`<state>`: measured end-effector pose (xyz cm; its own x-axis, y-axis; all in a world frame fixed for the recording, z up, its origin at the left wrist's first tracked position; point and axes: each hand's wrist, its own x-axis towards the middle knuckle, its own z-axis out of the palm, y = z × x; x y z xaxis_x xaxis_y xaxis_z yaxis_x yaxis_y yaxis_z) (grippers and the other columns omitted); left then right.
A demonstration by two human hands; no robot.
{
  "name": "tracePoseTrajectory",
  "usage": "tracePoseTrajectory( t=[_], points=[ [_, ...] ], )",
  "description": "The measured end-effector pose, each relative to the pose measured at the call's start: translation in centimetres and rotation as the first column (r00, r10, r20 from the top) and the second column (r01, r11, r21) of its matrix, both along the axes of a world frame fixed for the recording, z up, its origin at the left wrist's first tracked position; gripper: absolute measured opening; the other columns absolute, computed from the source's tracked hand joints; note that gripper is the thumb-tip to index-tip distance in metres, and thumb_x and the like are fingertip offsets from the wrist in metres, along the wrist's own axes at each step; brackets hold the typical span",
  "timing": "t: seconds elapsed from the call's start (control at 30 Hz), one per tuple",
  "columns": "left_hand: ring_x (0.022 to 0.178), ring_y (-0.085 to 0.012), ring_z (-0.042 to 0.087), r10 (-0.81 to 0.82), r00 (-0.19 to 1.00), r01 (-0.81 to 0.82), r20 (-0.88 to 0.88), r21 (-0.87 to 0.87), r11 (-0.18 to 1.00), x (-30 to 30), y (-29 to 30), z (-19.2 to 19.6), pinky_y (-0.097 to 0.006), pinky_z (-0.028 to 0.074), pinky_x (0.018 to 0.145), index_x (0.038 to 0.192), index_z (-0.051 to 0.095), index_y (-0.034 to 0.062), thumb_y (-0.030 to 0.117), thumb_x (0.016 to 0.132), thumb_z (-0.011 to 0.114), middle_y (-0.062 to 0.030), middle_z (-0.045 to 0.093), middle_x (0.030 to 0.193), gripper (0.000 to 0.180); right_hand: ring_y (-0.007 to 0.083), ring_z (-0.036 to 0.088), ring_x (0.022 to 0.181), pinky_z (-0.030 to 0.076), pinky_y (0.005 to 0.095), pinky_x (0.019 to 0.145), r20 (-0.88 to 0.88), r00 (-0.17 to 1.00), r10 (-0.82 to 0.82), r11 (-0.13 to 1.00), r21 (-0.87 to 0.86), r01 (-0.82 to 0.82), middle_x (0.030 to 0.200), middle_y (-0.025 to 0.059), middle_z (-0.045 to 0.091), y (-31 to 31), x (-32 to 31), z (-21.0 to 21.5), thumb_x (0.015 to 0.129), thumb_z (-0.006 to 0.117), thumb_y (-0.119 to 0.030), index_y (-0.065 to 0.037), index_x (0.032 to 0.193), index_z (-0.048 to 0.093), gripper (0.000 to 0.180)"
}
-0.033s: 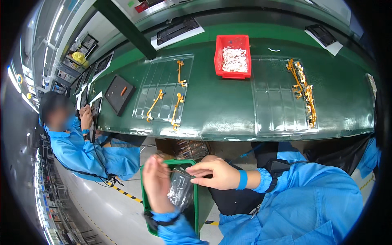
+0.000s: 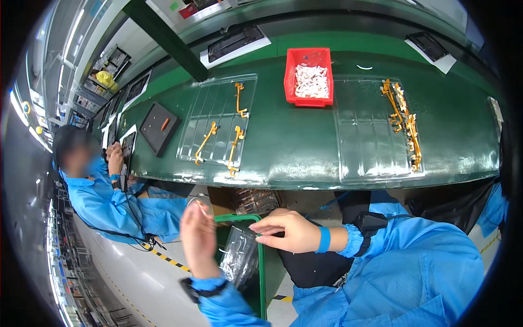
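Note:
My left hand (image 2: 199, 234) is lifted over the left side of a green bin (image 2: 260, 283), its fingers smeared by motion. My right hand (image 2: 291, 231) is at the bin's right rim, with thumb and fingertips brought close together in a pinch. Whatever lies between those fingertips is too small to make out. Close beside them is the upper corner of a clear plastic tray (image 2: 239, 253), which stands tilted inside the bin among shiny clear plastic. My left forearm hides part of the bin's left side.
On the green table (image 2: 294, 152), clear trays (image 2: 188, 128) (image 2: 362, 131) hold orange flex cables (image 2: 237, 150) (image 2: 412, 141). A red bin (image 2: 309, 101) contains white pieces. A black tray (image 2: 150, 131) lies farther left, near a seated co-worker (image 2: 103, 196). Under the table sits a cardboard box (image 2: 220, 201).
My left hand has moved left, away from my right hand and the clear plastic tray. My right hand has stayed almost in place.

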<state>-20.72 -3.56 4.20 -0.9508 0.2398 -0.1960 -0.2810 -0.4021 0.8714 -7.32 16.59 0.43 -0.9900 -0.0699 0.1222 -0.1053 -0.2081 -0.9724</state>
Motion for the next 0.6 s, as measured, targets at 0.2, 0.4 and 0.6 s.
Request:
tracePoseTrajectory(
  t=[0.2, 0.4, 0.6],
  points=[
    [0.067, -0.011, 0.061, -0.367, 0.927, 0.293, -0.075, -0.466, 0.835, -14.6, 0.0, 4.6, -0.022, 0.05, 0.059, 0.11, 0.06, -0.0025, 0.013, 0.096, 0.058, -0.0096, 0.068, 0.094, 0.021, 0.0272, 0.069, 0.092, 0.055, 0.0344, 0.079, -0.014, 0.996, -0.085, 0.974, 0.208, 0.086, 0.1, 0.0174, 0.069, 1.8, 1.7, -2.6, 0.089, 0.062, -0.012, 0.0, 0.112, 0.062, 0.026],
    [0.062, -0.0078, 0.056, -0.483, 0.876, 0.408, 0.006, -0.545, 0.733, -23.5, 1.9, 2.6, -0.02, 0.047, 0.056, 0.104, 0.062, 0.0001, 0.014, 0.096, 0.058, -0.0064, 0.068, 0.091, 0.017, 0.0272, 0.068, 0.097, 0.055, 0.0338, 0.085, 0.066, 0.998, -0.004, 0.938, 0.347, -0.02, 0.108, 0.0168, 0.067, 2.7, 2.8, -4.3, 0.089, 0.06, -0.008, 0.0, 0.116, 0.061, 0.028],
    [0.061, -0.0085, 0.057, -0.467, 0.884, 0.336, 0.014, -0.712, 0.616, -26.2, 2.6, -0.1, -0.02, 0.045, 0.05, 0.104, 0.062, -0.0002, 0.011, 0.095, 0.056, -0.0049, 0.066, 0.085, 0.015, 0.0269, 0.069, 0.096, 0.056, 0.0342, 0.085, 0.069, 0.997, -0.031, 0.946, 0.323, 0.007, 0.109, 0.0167, 0.067, 3.3, 2.8, -6.3, 0.089, 0.058, -0.007, 0.0, 0.117, 0.059, 0.029]
  ],
)
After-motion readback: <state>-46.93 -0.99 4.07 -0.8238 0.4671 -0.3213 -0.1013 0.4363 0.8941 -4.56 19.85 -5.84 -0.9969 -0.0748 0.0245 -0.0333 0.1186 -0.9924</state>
